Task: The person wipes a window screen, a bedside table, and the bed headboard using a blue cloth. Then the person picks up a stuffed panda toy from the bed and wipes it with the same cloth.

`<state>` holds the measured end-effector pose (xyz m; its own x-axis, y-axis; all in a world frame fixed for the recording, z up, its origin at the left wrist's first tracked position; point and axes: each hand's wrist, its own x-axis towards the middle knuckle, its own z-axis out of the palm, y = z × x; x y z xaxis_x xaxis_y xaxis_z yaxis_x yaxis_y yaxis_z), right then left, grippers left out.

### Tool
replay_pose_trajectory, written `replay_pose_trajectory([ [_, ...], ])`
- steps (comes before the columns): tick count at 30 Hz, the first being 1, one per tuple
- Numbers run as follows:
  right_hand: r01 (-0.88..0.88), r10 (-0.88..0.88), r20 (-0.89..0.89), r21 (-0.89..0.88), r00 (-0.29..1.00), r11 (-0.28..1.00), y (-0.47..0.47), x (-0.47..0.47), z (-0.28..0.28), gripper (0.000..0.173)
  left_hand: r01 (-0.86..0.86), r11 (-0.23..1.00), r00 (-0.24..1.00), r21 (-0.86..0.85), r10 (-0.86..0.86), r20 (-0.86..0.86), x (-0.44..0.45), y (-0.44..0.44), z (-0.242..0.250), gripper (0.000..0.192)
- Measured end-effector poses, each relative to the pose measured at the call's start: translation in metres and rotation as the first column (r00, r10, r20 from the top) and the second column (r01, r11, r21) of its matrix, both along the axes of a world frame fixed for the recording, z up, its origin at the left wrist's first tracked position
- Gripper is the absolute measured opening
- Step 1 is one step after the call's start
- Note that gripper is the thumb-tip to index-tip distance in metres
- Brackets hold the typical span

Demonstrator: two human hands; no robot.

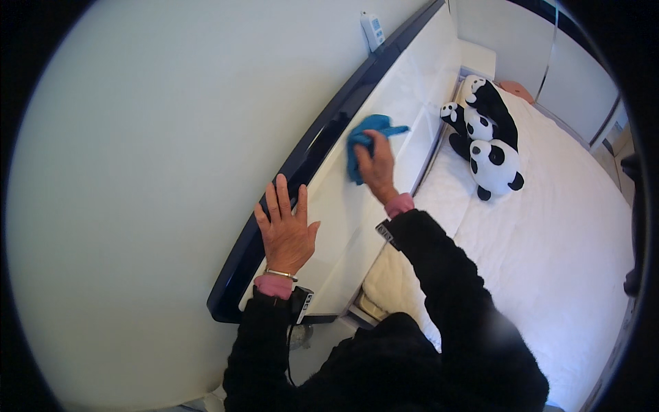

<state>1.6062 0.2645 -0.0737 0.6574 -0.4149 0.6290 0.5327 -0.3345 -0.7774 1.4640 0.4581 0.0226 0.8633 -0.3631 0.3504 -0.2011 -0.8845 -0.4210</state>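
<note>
My right hand (377,167) grips a blue cloth (378,123), bunched against the glossy white front panel of a headboard (334,221). Part of the cloth spills out past my fingers towards the far side. My left hand (288,226) lies flat with fingers spread near the headboard's close end, its fingertips on the dark navy top rail (314,149). Nothing is held in it. Pink cuffs show at both wrists beneath black sleeves, and a bracelet circles the left wrist.
A bed with a white fluffy cover (545,257) stands right of the headboard. Panda plush toys (494,170) lie on it near the panel. A white remote control (373,32) sits by the wall (154,180) above the rail. White cabinet doors (576,77) stand at the far end.
</note>
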Motion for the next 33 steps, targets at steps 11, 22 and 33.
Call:
replay_pose_trajectory([
  [11,0.200,-0.272,-0.649,-0.185,0.711,0.962,-0.048,0.048,-0.052,0.035,0.002,1.000,1.000,0.001,-0.002,-0.002,0.001,0.001,0.003,0.079],
  [22,0.226,-0.229,-0.021,-0.088,0.973,0.970,-0.032,0.054,-0.061,0.035,0.018,1.000,1.000,-0.016,-0.018,-0.009,0.001,-0.002,0.003,0.078],
  [33,0.033,-0.027,-0.285,0.016,0.958,0.999,0.020,-0.047,-0.113,0.032,0.003,1.000,1.000,0.009,-0.003,0.009,0.001,-0.003,0.003,0.078],
])
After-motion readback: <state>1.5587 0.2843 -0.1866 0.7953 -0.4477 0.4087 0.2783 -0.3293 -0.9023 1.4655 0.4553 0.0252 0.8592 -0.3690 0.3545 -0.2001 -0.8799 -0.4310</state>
